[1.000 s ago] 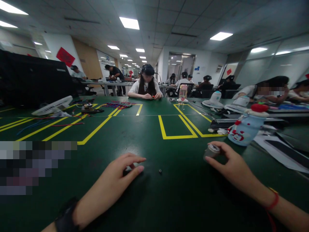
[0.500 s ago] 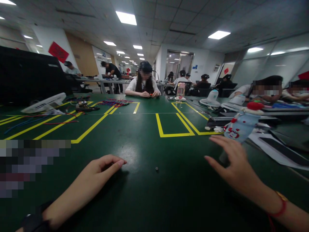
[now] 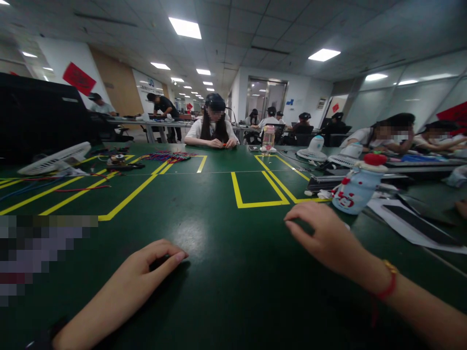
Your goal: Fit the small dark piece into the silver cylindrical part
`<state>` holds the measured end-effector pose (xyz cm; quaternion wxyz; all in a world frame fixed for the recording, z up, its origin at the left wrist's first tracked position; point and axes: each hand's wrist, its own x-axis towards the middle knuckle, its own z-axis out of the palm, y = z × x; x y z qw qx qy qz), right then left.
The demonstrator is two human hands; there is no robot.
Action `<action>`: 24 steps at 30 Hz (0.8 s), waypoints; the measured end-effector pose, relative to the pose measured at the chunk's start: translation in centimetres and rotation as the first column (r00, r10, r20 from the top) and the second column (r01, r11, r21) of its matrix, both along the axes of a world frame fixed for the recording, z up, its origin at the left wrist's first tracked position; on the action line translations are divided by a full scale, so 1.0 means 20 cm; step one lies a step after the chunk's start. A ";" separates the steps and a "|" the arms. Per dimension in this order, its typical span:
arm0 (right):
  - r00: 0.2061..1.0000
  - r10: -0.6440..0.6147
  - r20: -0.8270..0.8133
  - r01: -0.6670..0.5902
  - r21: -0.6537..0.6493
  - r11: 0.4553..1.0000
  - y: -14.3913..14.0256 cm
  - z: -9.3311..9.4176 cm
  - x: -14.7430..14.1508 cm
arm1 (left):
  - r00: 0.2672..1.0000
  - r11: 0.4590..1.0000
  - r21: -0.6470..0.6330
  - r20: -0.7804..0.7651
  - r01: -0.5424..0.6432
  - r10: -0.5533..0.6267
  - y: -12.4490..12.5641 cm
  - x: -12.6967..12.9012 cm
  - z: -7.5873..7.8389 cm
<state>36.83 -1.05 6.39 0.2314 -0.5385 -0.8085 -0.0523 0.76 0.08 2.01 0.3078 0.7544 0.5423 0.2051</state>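
Observation:
My left hand [image 3: 151, 270] hangs low over the green table [image 3: 219, 291], left of the middle, thumb and fingertips drawn together. Whatever they may pinch is too small to make out. To the right, my right hand [image 3: 321, 238] has its thumb and forefinger closed at the tips; anything between them is hidden. It is in front of a light blue bottle [image 3: 355, 192] with a red cap, apart from it. The small dark ring-like part is not visible on the tabletop now.
Yellow tape [image 3: 259, 204] marks the table. At the left lie a white fan [image 3: 56, 159], loose wires [image 3: 168, 156] and a dark monitor [image 3: 40, 116]. Small fans [image 3: 312, 149] and papers [image 3: 408, 223] lie to the right. A person [image 3: 213, 129] sits opposite.
My right hand has moved left and its spread fingers have closed. The small ring-like part between my hands has gone from the table. My left hand stays pinched; the view shifted slightly.

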 end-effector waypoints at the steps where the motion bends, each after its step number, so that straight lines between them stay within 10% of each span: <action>1: 0.994 -0.105 0.014 0.104 0.023 0.994 -0.01 0.03 0.12 | 1.000 1.000 0.007 0.001 0.004 -0.004 0.01 0.00 -0.01; 4: 0.922 -0.386 0.029 0.387 -0.040 0.921 -0.03 0.07 0.43 | 1.000 1.000 0.026 -0.017 0.014 -0.013 0.02 0.01 -0.04; 8: 0.912 -0.410 -0.029 0.387 -0.272 0.881 -0.05 0.04 0.65 | 1.000 0.999 0.038 -0.017 0.026 -0.025 0.03 0.01 -0.05; 24: 0.888 -0.346 -0.303 0.205 -0.414 0.887 -0.08 -0.05 0.69 | 0.998 0.998 0.035 0.026 0.049 -0.050 0.01 0.01 -0.04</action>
